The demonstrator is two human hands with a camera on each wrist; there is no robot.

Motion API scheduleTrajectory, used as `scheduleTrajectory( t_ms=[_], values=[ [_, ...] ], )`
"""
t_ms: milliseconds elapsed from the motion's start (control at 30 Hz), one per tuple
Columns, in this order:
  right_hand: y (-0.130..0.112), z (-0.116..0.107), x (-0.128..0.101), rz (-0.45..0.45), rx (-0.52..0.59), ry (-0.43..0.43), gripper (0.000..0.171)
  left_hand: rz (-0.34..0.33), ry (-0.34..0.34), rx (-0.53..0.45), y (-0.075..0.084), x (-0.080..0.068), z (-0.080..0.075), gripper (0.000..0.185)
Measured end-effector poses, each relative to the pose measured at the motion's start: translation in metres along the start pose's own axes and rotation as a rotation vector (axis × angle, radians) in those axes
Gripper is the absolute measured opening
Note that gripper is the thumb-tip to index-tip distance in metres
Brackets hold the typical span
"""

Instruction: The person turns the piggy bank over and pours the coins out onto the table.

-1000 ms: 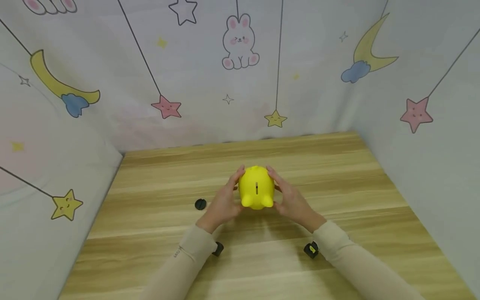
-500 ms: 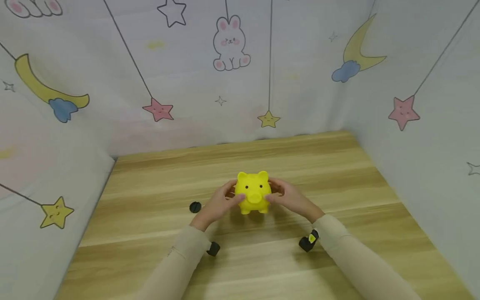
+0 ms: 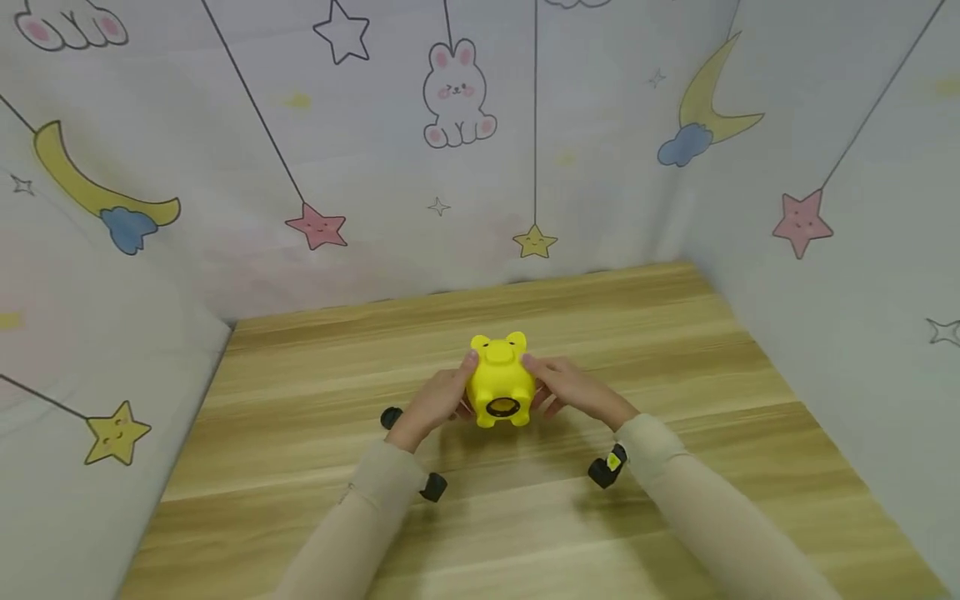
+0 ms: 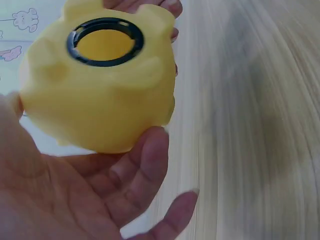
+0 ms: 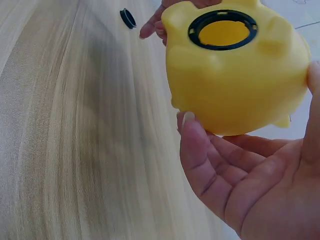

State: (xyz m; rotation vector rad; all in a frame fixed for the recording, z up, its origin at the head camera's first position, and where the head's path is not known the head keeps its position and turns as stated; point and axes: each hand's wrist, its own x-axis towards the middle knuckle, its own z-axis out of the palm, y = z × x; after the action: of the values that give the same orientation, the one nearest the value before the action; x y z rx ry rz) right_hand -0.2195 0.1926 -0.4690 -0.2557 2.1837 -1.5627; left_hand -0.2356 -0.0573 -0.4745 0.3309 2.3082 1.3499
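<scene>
A yellow piggy bank [image 3: 495, 379] is tilted back between my two hands, its snout up and its belly facing me. On the belly, a black ring [image 4: 75, 47] frames an open round hole with a yellow inside. My left hand [image 3: 435, 400] grips one side of the bank, thumb near the snout and fingers curled round the flank. From the other side, my right hand [image 3: 573, 390] holds it the same way, as the right wrist view shows with the bank's body [image 5: 235, 90] against the fingers. Behind my left hand lies a round black cap [image 3: 390, 417], partly covered in the head view.
The wood-grain table [image 3: 525, 525] stretches around the hands. White cloth walls [image 3: 360, 150] printed with stars, moons and a rabbit stand at the back and both sides. Small black wrist cameras [image 3: 603, 471] hang below the sleeves.
The piggy bank has turned in my hands. First its slotted back faced up, then its face came toward me, and now the underside with the hole shows. The cap stays on the table.
</scene>
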Motion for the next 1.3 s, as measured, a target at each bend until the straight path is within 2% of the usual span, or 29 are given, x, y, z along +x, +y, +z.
scheduleTrajectory(
  t_ms=[100, 200, 333, 500, 700, 833, 933, 1100, 1300],
  values=[
    [0.001, -0.006, -0.001, -0.042, 0.012, -0.024, 0.066, 0.048, -0.065, -0.062, -0.001, 0.0, -0.003, 0.08],
    [0.001, -0.009, -0.003, -0.084, 0.011, -0.044, 0.071, 0.087, -0.14, -0.123, -0.003, -0.002, -0.007, 0.072],
    [0.004, -0.011, -0.004, -0.141, -0.024, -0.048, 0.083, 0.134, -0.172, -0.145, -0.007, -0.005, -0.012, 0.08],
    [0.009, -0.011, -0.005, -0.231, -0.129, 0.009, 0.095, 0.215, -0.148, -0.131, -0.01, -0.005, -0.011, 0.092],
    [0.009, -0.003, -0.006, -0.297, -0.136, 0.054, 0.099, 0.317, -0.086, -0.147, -0.017, -0.005, -0.008, 0.095],
    [0.009, 0.003, -0.007, -0.333, -0.161, 0.086, 0.101, 0.361, -0.07, -0.178, -0.019, -0.007, -0.008, 0.096],
    [0.011, 0.006, -0.008, -0.401, -0.207, 0.12, 0.102, 0.376, -0.05, -0.179, -0.017, -0.008, -0.007, 0.097],
    [0.014, 0.012, -0.007, -0.521, -0.313, 0.203, 0.105, 0.433, 0.017, -0.137, -0.016, -0.009, -0.004, 0.098],
    [0.017, 0.016, -0.009, -0.595, -0.387, 0.255, 0.109, 0.509, 0.074, -0.063, -0.019, -0.008, 0.002, 0.097]
  ],
)
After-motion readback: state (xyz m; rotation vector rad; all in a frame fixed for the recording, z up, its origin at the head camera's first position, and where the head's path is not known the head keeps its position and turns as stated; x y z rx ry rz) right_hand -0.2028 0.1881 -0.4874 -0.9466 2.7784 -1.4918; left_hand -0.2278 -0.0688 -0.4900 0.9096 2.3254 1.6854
